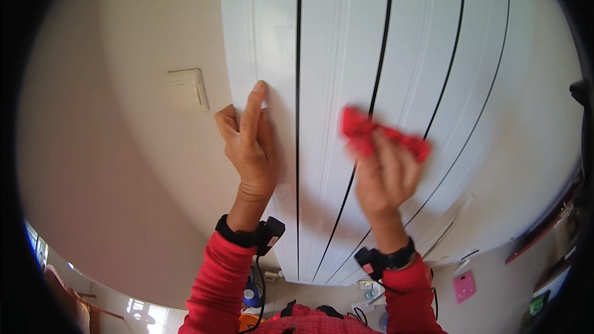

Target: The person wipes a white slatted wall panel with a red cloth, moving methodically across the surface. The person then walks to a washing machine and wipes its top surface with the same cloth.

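Note:
A tall white panel radiator (327, 79), split by thin black gaps, rises along the wall before me. My left hand (250, 144) rests near its left edge. One finger is stretched up against the white face and the others are bent; I see nothing held in it. Over the middle panels, my right hand (385, 171) grips a crumpled red cloth (359, 127). Hand and cloth are blurred, and the cloth lies across one of the black gaps. Whether it presses on the surface I cannot tell.
A cream wall switch (188, 90) sits left of the radiator. Below, on the tiled floor, are a blue container (252, 294), a pink flat board (464, 286) and a clear bottle (371, 293). Black cables (263, 283) hang from both wrist-worn devices. A chair (67, 294) stands at lower left.

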A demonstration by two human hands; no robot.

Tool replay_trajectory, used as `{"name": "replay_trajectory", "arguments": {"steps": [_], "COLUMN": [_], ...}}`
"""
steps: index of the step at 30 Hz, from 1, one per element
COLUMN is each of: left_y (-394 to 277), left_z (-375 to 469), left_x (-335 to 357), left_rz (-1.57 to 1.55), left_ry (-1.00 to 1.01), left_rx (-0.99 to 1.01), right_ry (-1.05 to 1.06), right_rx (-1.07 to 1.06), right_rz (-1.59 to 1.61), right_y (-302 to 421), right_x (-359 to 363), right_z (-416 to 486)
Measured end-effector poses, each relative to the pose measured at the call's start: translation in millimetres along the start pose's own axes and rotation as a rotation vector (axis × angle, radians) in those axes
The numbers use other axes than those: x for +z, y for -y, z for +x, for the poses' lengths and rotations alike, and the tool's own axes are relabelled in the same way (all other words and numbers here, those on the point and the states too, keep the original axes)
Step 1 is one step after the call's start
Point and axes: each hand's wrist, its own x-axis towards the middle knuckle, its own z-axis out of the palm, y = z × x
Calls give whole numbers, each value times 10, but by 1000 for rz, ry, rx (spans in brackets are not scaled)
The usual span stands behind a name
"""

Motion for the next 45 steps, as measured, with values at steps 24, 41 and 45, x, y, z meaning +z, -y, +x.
{"name": "replay_trajectory", "arguments": {"steps": [24,41,45], "left_y": [21,8,24], "left_z": [-41,13,12], "left_x": [-17,-16,-12], "left_rz": [16,3,7], "left_ry": [16,8,6], "left_rx": [-69,12,21], "right_ry": [-169,-34,-218], "right_rx": [82,51,310], "right_rz": [-56,-173,-126], "right_y": [-448,-662,-1067], "right_x": [153,-114,-284], "right_z": [991,472,352]}}
